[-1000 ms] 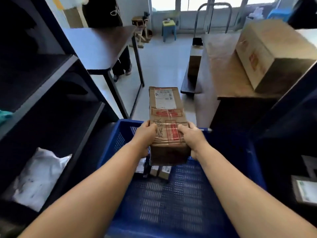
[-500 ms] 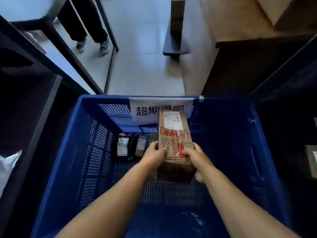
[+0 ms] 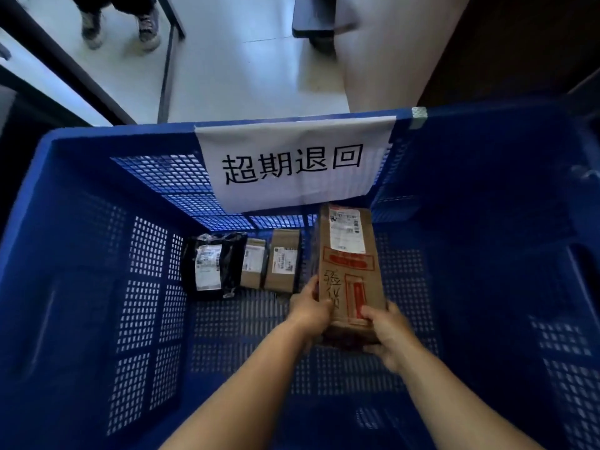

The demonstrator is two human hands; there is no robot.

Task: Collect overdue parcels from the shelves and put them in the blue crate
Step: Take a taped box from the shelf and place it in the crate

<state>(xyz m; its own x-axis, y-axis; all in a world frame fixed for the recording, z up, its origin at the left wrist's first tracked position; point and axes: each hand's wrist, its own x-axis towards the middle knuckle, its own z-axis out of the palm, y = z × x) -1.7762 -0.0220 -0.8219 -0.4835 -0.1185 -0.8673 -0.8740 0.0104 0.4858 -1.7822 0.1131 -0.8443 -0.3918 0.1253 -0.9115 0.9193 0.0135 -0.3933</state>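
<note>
Two hands on one long parcel, low in the crate.
My left hand [image 3: 310,308] and right hand [image 3: 388,329] clasp the brown box [image 3: 349,271] mid-frame inside the blue crate [image 3: 81,254]; three small parcels [image 3: 240,264] lie left, paper sign [image 3: 292,164] beyond.

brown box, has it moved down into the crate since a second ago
Yes. The brown box has dropped from above the crate's rim to below the paper sign, near the floor.

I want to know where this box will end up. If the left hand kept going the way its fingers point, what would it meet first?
The left hand points toward the crate's far wall. Nearest ahead seems the small brown parcel, slightly left; otherwise the paper sign. Depth is unclear.
</note>
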